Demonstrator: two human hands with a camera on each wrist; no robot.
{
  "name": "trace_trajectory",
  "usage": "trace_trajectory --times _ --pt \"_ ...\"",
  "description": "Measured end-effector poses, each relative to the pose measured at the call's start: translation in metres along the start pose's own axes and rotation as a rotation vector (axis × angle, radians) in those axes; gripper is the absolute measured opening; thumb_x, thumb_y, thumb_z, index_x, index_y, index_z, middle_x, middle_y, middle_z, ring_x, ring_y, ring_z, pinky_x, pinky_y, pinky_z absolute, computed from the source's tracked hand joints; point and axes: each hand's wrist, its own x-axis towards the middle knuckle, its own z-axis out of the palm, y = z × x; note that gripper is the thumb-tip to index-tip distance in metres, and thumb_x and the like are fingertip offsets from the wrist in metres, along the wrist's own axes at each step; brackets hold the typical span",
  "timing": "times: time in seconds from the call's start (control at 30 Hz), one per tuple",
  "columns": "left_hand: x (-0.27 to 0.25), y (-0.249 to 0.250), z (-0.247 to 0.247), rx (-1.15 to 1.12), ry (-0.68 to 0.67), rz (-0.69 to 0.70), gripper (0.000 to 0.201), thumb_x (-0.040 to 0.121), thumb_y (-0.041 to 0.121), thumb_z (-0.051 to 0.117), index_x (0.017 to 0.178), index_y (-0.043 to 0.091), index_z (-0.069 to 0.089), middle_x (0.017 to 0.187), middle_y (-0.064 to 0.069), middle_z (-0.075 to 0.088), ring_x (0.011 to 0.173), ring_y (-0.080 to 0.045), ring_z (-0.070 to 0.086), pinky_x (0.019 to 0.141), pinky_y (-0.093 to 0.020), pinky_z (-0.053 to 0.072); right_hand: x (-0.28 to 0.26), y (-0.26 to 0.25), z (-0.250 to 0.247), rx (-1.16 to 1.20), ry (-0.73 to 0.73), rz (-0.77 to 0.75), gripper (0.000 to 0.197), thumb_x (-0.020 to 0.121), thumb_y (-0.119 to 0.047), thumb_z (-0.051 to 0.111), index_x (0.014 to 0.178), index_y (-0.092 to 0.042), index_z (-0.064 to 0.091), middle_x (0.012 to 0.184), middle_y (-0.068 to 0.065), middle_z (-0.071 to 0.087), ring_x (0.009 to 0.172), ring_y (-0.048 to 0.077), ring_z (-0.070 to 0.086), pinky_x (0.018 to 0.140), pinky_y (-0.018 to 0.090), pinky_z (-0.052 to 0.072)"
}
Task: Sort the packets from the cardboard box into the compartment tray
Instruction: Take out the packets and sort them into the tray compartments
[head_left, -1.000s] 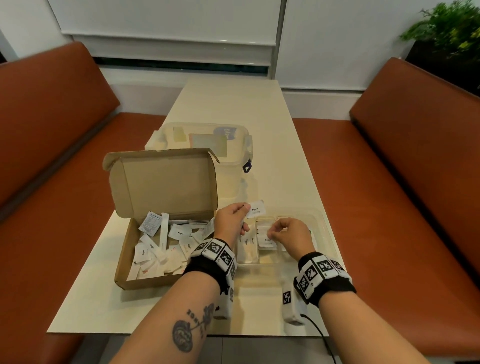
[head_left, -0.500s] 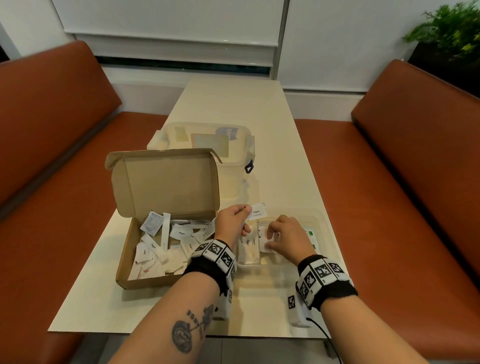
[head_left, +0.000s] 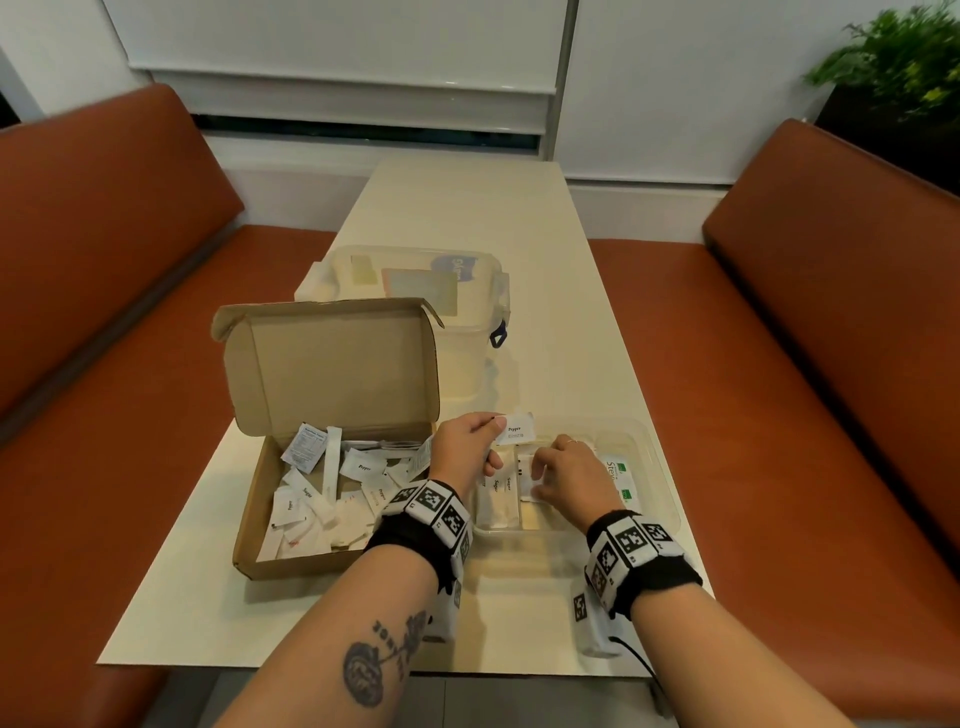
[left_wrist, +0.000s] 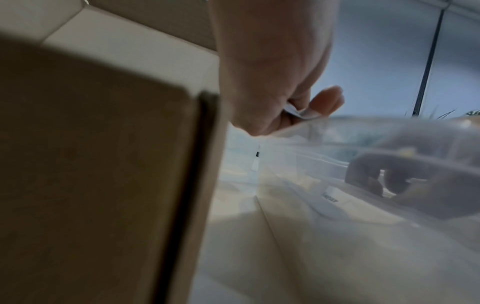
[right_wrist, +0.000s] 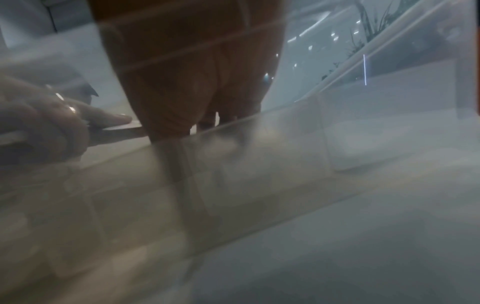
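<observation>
The open cardboard box (head_left: 249, 519) sits on the left of the table and holds several white packets (head_left: 311, 499). Right beside it is the clear compartment tray (head_left: 660, 467), with sugar packets (head_left: 498, 488) in a left compartment and green-printed packets (head_left: 621, 475) on the right. My left hand (head_left: 496, 423) pinches a white pepper packet (head_left: 519, 428) above the tray's far left corner; the left wrist view shows that left hand (left_wrist: 306, 111) with the paper packet (left_wrist: 298, 113) between thumb and finger. My right hand (head_left: 535, 475) is down in the middle compartment, fingers curled on a white packet (head_left: 523, 475).
A clear lidded storage bin (head_left: 415, 280) stands behind the box's raised lid (head_left: 332, 364). Orange benches (head_left: 779, 364) run along both sides of the narrow table. A plant (head_left: 904, 57) is at the far right. The table's near edge (head_left: 363, 667) lies under my forearms.
The right hand has shifted slightly left inside the tray. The left hand keeps the pepper packet in almost the same spot above the tray.
</observation>
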Motion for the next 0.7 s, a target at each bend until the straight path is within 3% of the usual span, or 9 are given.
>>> trace_trajectory --times 0.1,0.23,0.33,0.4,0.5,0.63,0.7 --pt "-0.001 0.001 0.000 0.000 -0.010 0.002 0.007 0.092 0.021 0.061 0.096 0.019 0.067 0.073 -0.008 0.064 0.046 -0.015 0.051 0.047 -0.026 0.040 0.001 0.000 -0.002 0.087 0.047 0.021 0.016 0.080 -0.020 0.070 0.094 -0.017 0.063 0.091 -0.004 0.048 0.086 0.014 0.050 0.069 0.023 0.035" --pt "-0.003 0.002 0.000 0.016 -0.062 0.019 0.006 0.089 0.020 0.065 0.094 0.020 0.068 0.075 -0.003 0.066 0.041 -0.008 0.052 0.041 -0.020 0.042 0.002 -0.008 -0.017 0.421 0.278 0.089 0.020 0.092 -0.029 0.057 0.108 -0.018 0.061 0.092 -0.006 0.058 0.085 0.010 0.052 0.073 0.022 0.036" --pt "-0.004 0.004 0.000 0.027 -0.107 0.025 0.006 0.089 0.019 0.065 0.090 0.023 0.069 0.077 -0.003 0.067 0.041 -0.008 0.052 0.040 -0.019 0.042 0.005 -0.016 -0.028 0.561 0.269 0.091 0.026 0.092 -0.032 0.058 0.115 -0.021 0.063 0.093 -0.009 0.061 0.080 0.005 0.051 0.076 0.020 0.038" --pt "-0.004 0.004 0.000 0.028 -0.123 0.022 0.007 0.089 0.018 0.065 0.089 0.023 0.070 0.072 -0.002 0.066 0.040 -0.008 0.051 0.040 -0.019 0.041 0.007 -0.018 -0.032 0.522 0.197 0.088 0.024 0.088 -0.027 0.063 0.111 -0.021 0.067 0.093 -0.008 0.063 0.074 0.002 0.049 0.073 0.017 0.038" --pt "-0.005 0.005 0.000 0.045 -0.133 0.020 0.008 0.089 0.021 0.065 0.093 0.018 0.071 0.070 -0.004 0.065 0.040 -0.008 0.050 0.041 -0.020 0.042 0.008 -0.017 -0.033 0.551 0.143 0.114 0.016 0.083 -0.019 0.069 0.098 -0.015 0.071 0.078 -0.007 0.063 0.068 0.001 0.053 0.062 0.010 0.038" --pt "-0.004 0.006 0.002 0.010 -0.064 -0.013 0.020 0.092 0.030 0.061 0.100 0.013 0.066 0.091 -0.004 0.070 0.038 -0.008 0.050 0.042 -0.022 0.041 0.003 -0.009 -0.034 0.529 0.117 0.182 0.007 0.079 -0.017 0.072 0.077 -0.011 0.070 0.073 0.005 0.066 0.071 0.016 0.059 0.065 0.024 0.044" --pt "-0.003 0.007 0.002 -0.009 -0.045 -0.039 0.024 0.094 0.032 0.057 0.101 0.011 0.065 0.092 -0.003 0.070 0.038 -0.008 0.050 0.043 -0.022 0.041 0.000 -0.003 -0.033 0.433 0.079 0.200 0.008 0.078 -0.020 0.074 0.075 -0.013 0.071 0.078 0.002 0.067 0.077 0.015 0.059 0.062 0.020 0.042"
